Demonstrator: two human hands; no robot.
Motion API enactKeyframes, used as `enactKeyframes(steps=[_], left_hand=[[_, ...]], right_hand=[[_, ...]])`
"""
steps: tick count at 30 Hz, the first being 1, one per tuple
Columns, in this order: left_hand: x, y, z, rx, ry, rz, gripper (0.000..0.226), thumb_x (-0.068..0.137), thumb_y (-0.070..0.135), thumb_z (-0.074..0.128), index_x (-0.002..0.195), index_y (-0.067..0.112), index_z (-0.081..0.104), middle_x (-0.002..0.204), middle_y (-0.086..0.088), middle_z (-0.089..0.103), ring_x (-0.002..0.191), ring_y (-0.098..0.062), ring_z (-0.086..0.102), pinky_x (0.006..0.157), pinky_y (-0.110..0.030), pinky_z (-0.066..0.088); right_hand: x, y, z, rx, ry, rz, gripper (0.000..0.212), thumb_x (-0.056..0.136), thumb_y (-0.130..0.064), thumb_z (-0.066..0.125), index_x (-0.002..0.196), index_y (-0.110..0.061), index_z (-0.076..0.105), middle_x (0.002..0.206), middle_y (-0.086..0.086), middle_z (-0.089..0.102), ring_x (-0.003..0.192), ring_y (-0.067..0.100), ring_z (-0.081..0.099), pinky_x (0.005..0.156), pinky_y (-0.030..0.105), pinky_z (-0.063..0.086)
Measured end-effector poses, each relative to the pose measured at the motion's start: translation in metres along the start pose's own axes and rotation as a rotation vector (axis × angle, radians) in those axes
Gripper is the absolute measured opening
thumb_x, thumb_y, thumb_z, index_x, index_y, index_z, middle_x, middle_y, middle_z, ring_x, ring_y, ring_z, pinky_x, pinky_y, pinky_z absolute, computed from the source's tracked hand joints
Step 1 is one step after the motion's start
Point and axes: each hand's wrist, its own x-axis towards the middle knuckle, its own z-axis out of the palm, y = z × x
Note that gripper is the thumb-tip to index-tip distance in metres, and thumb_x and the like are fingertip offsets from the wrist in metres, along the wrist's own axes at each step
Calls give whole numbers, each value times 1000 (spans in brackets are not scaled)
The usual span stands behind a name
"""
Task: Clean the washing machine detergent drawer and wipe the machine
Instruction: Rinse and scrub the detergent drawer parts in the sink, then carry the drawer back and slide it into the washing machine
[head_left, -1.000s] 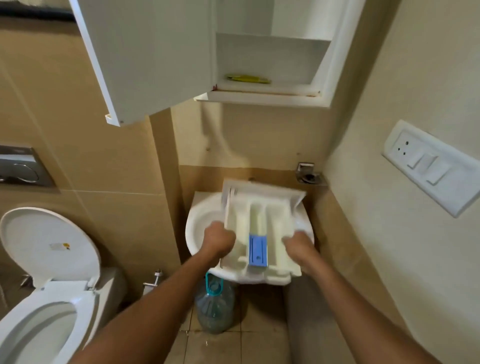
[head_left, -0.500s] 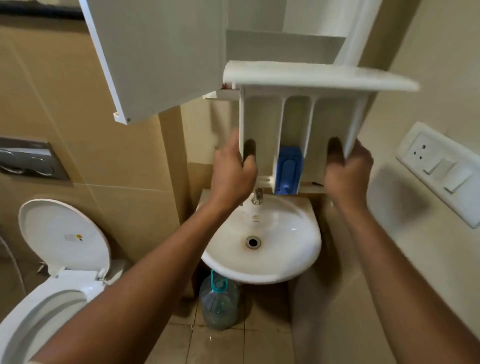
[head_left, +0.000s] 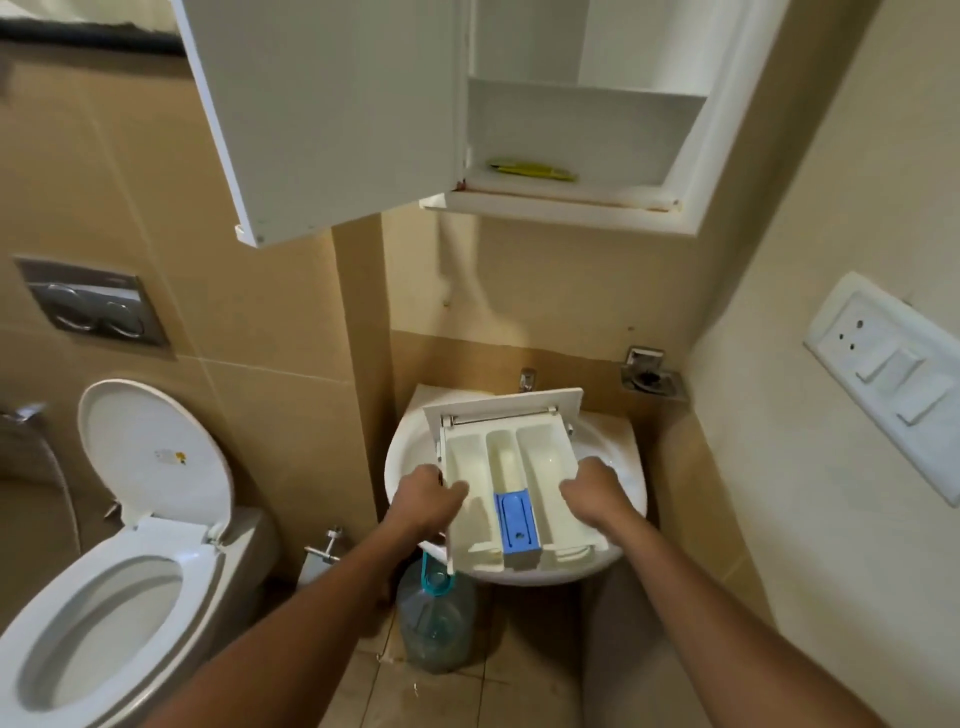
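Observation:
The white detergent drawer (head_left: 514, 467), with three compartments and a blue insert (head_left: 516, 525) in the middle one, lies open side up over the white washbasin (head_left: 410, 457). Its front panel points away from me, toward the tap (head_left: 527, 379). My left hand (head_left: 426, 501) grips the drawer's left wall. My right hand (head_left: 597, 493) grips its right wall. The washing machine is not in view.
An open wall cabinet (head_left: 332, 114) hangs above the basin, its door swung out left, with a yellow item (head_left: 530, 170) on its shelf. A toilet (head_left: 104, 561) with raised lid stands left. A water bottle (head_left: 436, 623) sits under the basin. A switch panel (head_left: 888, 384) is on the right wall.
The drawer was held over the basin, was lifted up to face height, and is now back down over the basin, both hands holding it throughout.

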Motion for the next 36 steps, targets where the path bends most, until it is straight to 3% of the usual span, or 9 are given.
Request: enactKeyframes(steps=[5, 10, 14, 18, 22, 24, 27, 32, 36], left_hand=[[-37, 21, -23, 205, 590, 359, 44, 92, 43, 58, 123, 14, 49, 109, 0, 55, 97, -19, 54, 80, -33, 47], [-60, 31, -55, 551, 555, 664, 70, 83, 47, 58, 141, 9, 46, 135, -10, 50, 124, -26, 45, 107, -39, 38], [-78, 23, -72, 743, 297, 462, 84, 83, 63, 62, 149, 16, 38, 144, -7, 50, 130, -26, 46, 112, -39, 33], [-112, -3, -95, 287, -75, 74, 76, 84, 40, 78, 147, 22, 40, 123, 0, 61, 105, -16, 58, 90, -26, 47], [-145, -54, -117, 67, -5, 18, 45, 91, 18, 71, 134, 19, 56, 117, 2, 67, 101, -13, 64, 76, -14, 52], [-166, -84, -132, -22, 76, 19, 42, 92, 10, 68, 132, 19, 58, 111, 3, 67, 95, -12, 64, 65, -6, 48], [-202, -133, -155, -138, 120, -31, 42, 93, 1, 62, 133, 15, 59, 111, 0, 69, 89, -10, 66, 65, -8, 53], [-270, -238, -186, -362, 251, -194, 44, 92, 1, 61, 133, 18, 60, 114, 0, 70, 99, -13, 69, 81, -28, 61], [-330, -301, -209, -507, 349, -318, 32, 97, 6, 57, 125, 22, 55, 102, -3, 66, 65, -10, 61, 48, -18, 49]], right_hand=[[17, -38, -32, -445, -60, -306, 13, 87, -3, 51, 94, -10, 61, 106, 15, 68, 95, 33, 65, 70, 32, 48], [6, -106, -32, -898, -296, -700, 40, 86, 1, 47, 117, -15, 67, 120, 9, 67, 96, 27, 62, 75, 32, 50], [-48, -167, -13, -1200, -358, -958, 37, 92, -2, 51, 121, -21, 65, 109, 0, 65, 83, 21, 53, 65, 28, 42], [-107, -219, 22, -1535, -412, -1164, 31, 86, -4, 63, 113, -19, 67, 95, 2, 68, 79, 25, 60, 66, 33, 47], [-158, -250, 63, -1720, -306, -1345, 24, 86, -8, 65, 106, -19, 71, 90, -2, 67, 75, 21, 57, 77, 37, 54], [-179, -254, 86, -1639, -117, -1596, 21, 92, -12, 58, 106, -21, 71, 97, -5, 67, 96, 18, 58, 113, 57, 33], [-197, -253, 119, -1165, 181, -1856, 37, 89, -14, 60, 125, -21, 62, 135, 4, 59, 142, 26, 37, 117, 61, -8], [-230, -213, 177, 1, 81, -1282, 64, 82, -30, 74, 139, -16, 48, 141, 10, 51, 132, 28, 46, 112, 49, 36], [-276, -173, 255, 254, -599, -559, 84, 72, -75, 62, 138, -28, 42, 138, -2, 53, 117, 15, 57, 96, 40, 50]])
